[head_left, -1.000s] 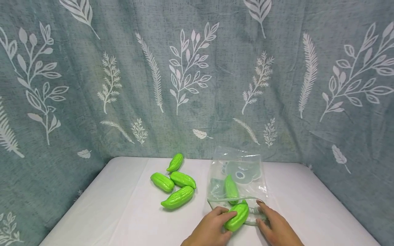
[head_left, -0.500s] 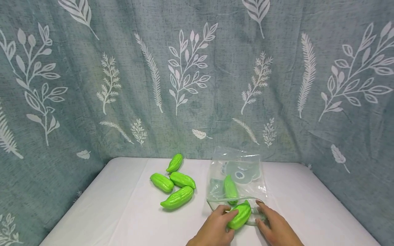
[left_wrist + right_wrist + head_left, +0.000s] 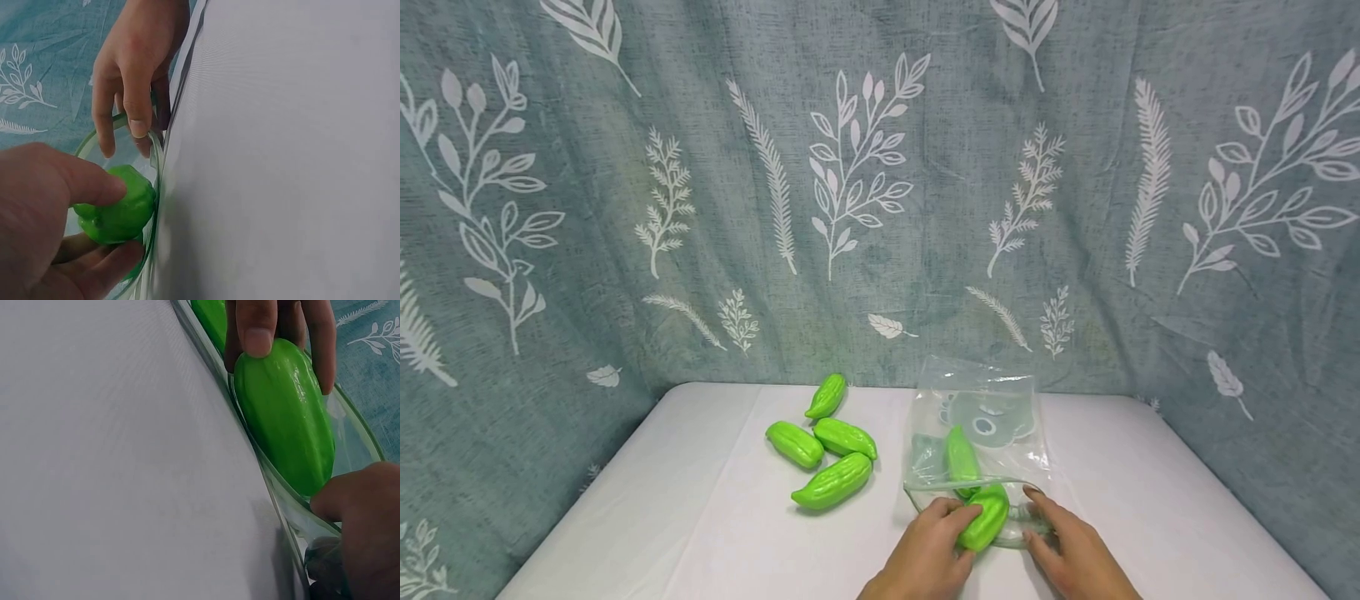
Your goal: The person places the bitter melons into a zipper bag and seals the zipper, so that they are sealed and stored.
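Note:
A clear plastic zip bag [image 3: 1018, 458] with a bear-like print lies flat, its mouth spread towards me. One green bitter melon [image 3: 961, 460] is inside it. My left hand [image 3: 928, 546] grips a second bitter melon [image 3: 988, 521] between thumb and fingers, its far end within the bag's mouth. At the mouth's right side my right hand [image 3: 1075, 546] holds the bag's rim [image 3: 158, 156], index finger at the upper lip and thumb at the lower one. In the right wrist view the right thumb [image 3: 340, 494] reaches over the lip, close to the held melon's end.
Several more bitter melons lie grouped to the left on the white-covered table [image 3: 722, 500], one bitter melon [image 3: 835, 482] nearest the bag. A grey-green leaf-patterned curtain [image 3: 880, 192] stands behind the table and along both sides.
The left hand has moved a little forward and right, carrying the bitter melon further into the bag's mouth. My right hand has stayed in place at the rim.

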The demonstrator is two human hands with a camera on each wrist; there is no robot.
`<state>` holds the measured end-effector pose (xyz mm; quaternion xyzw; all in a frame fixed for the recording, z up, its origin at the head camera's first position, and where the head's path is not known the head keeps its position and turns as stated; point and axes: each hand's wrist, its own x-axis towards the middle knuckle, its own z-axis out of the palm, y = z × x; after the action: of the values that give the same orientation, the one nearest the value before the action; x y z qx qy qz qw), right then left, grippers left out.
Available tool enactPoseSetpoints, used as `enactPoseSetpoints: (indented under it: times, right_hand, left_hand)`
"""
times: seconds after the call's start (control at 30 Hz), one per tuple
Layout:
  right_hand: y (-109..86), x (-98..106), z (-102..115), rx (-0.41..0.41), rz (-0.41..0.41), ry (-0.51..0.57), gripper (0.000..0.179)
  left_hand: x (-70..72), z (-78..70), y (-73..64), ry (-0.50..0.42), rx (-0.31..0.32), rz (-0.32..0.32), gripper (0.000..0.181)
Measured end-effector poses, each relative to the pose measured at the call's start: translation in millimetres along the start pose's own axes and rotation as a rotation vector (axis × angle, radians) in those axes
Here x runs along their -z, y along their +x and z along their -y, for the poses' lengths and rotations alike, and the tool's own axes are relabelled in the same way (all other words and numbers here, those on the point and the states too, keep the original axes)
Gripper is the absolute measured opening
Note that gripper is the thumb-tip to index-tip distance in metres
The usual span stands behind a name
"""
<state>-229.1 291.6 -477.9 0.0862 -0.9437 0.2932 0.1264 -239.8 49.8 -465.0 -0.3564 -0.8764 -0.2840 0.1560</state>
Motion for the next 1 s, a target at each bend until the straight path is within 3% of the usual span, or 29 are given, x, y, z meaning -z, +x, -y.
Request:
enactPoseSetpoints:
  times: [0.23, 0.53, 0.67, 1.0]
  right_hand:
    - [0.4, -0.7, 1.0, 0.005, -0.039, -0.001, 0.046]
    - [1.1, 0.3, 1.6, 0.029, -0.072, -0.018, 0.046]
    - [1.1, 0.2, 1.1, 0.033, -0.097, -0.043, 0.047]
    - [-0.3, -1.5, -0.9, 0.025, -0.131, -0.042, 0.05]
  left_hand:
    - [-1.9, -2.9, 3.8, 0.021, 0.003, -0.03, 0.051]
    - [-7.6, -6.6, 6.9, 0.076, -0.011, -0.138, 0.051]
    - [-9.7, -8.1, 9.0, 0.088, 0.01, -0.131, 0.05]
    - [-10.2, -13.3, 14.1, 0.096, 0.049, -0.045, 0.051]
